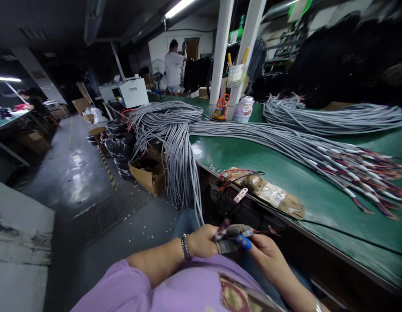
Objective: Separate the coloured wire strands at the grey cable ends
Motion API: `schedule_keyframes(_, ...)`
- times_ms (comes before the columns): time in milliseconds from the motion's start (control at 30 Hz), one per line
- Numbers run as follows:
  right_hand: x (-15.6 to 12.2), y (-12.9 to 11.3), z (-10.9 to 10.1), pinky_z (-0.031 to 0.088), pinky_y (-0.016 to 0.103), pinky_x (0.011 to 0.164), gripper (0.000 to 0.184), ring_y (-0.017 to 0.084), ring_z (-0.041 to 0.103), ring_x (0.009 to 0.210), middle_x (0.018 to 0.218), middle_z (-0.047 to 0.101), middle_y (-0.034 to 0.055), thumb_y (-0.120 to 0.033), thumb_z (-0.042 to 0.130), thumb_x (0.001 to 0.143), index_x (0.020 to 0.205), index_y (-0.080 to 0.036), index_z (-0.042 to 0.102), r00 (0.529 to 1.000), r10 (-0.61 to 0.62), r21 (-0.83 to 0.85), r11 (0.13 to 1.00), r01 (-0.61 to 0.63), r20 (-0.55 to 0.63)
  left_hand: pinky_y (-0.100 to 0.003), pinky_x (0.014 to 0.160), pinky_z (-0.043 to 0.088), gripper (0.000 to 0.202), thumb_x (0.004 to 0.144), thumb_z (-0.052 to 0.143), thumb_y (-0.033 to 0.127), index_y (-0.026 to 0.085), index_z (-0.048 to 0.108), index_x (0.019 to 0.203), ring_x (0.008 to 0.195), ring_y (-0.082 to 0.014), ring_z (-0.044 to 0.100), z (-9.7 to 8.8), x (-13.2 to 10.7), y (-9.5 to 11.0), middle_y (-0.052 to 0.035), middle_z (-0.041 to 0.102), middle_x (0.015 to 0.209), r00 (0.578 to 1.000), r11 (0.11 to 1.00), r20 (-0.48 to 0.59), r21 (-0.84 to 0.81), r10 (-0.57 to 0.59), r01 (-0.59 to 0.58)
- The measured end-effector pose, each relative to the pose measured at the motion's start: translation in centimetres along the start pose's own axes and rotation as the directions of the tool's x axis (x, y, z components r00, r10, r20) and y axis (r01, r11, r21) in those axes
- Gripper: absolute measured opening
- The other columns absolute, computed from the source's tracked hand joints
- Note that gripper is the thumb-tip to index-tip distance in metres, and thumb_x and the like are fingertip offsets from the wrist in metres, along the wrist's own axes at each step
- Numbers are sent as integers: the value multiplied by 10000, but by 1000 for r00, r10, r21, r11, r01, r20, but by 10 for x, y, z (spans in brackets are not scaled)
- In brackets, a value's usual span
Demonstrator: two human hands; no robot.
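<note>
Both my hands meet low in the head view, just below the edge of the green table. My left hand is closed around the end of a grey cable with coloured wire ends. My right hand is closed on a small tool with blue handles, pressed against that cable end. A thick bundle of grey cables lies across the table and hangs over its left end toward the floor. Its stripped coloured ends fan out at the right.
A taped cardboard strip with red wires sits on the table's near edge. White posts, a jar and scissors stand behind. Cardboard boxes and cable coils lie on the floor at left. A person stands far back.
</note>
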State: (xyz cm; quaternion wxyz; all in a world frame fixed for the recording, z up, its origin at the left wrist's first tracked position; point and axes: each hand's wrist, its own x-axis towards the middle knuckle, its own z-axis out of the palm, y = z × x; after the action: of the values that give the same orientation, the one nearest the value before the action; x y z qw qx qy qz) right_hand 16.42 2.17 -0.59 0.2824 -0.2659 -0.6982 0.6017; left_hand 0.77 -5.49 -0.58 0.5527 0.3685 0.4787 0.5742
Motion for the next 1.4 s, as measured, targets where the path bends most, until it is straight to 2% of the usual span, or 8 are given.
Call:
schedule_keyframes(67, 2, -3, 2, 477, 313, 614, 321, 193, 563, 629, 722, 674, 71, -513, 663, 679, 755, -205, 715, 998, 36, 62, 998, -33, -56, -280, 643, 498, 282, 604, 758, 366, 162, 716, 792, 732, -204, 645, -8, -2, 5, -64, 704, 748, 996, 999, 74, -3, 54, -54)
schedule_keyframes(200, 10, -2, 8, 441, 275, 566, 371, 143, 521, 575, 701, 674, 55, -521, 651, 697, 850, -184, 680, 994, 79, 200, 978, -62, -77, -179, 397, 368, 265, 710, 659, 388, 144, 670, 814, 449, -102, 574, -39, -1, 10, -49, 679, 673, 947, 944, -288, -251, 139, -215)
schedule_keyframes(333, 19, 8, 11, 395, 246, 524, 367, 123, 496, 551, 649, 651, 38, -510, 624, 731, 837, -161, 664, 996, 79, 189, 979, -71, -36, -145, 319, 215, 194, 692, 674, 332, 144, 631, 712, 271, -13, 298, -74, -2, 22, 58, 485, 423, 908, 890, -383, -336, 170, -309)
schedule_keyframes(667, 17, 18, -2, 377, 254, 539, 430, 126, 463, 549, 561, 565, 1, -601, 626, 661, 677, -172, 658, 995, 74, 68, 995, -70, -65, -130, 309, 205, 203, 697, 673, 343, 151, 615, 666, 252, -7, 272, -135, -25, 59, 62, 466, 386, 834, 919, -466, -102, 295, -381)
schedule_keyframes(767, 18, 17, 5, 346, 245, 504, 462, 112, 440, 511, 548, 565, 1, -619, 626, 650, 721, -163, 656, 990, 126, 156, 981, -114, -67, -136, 308, 211, 222, 706, 668, 354, 134, 648, 712, 262, -13, 340, -124, -21, 54, 32, 543, 443, 863, 954, -437, -32, 256, -299)
schedule_keyframes(933, 24, 10, 23, 323, 230, 479, 471, 91, 432, 475, 555, 598, 15, -616, 630, 655, 717, -150, 632, 983, 181, 300, 936, -182, 31, -167, 368, 272, 291, 683, 698, 347, 114, 699, 857, 514, -115, 598, -65, 8, 34, -127, 700, 823, 980, 993, -166, -15, 112, -116)
schedule_keyframes(1067, 26, 5, 28, 296, 216, 454, 461, 68, 397, 430, 537, 592, 1, -605, 637, 656, 721, -149, 624, 981, 183, 331, 923, -196, 70, -181, 378, 240, 345, 684, 701, 414, 105, 710, 837, 402, -45, 436, -26, 32, 19, -88, 676, 667, 989, 994, -98, 10, 109, -108)
schedule_keyframes(1400, 22, 26, 25, 261, 216, 462, 477, 61, 392, 424, 539, 602, 5, -612, 603, 692, 658, -139, 553, 961, 200, 417, 870, -265, 192, -189, 442, 319, 381, 630, 742, 435, 117, 730, 839, 462, -64, 450, -11, 48, 13, -54, 657, 637, 998, 998, 31, 33, -60, 58)
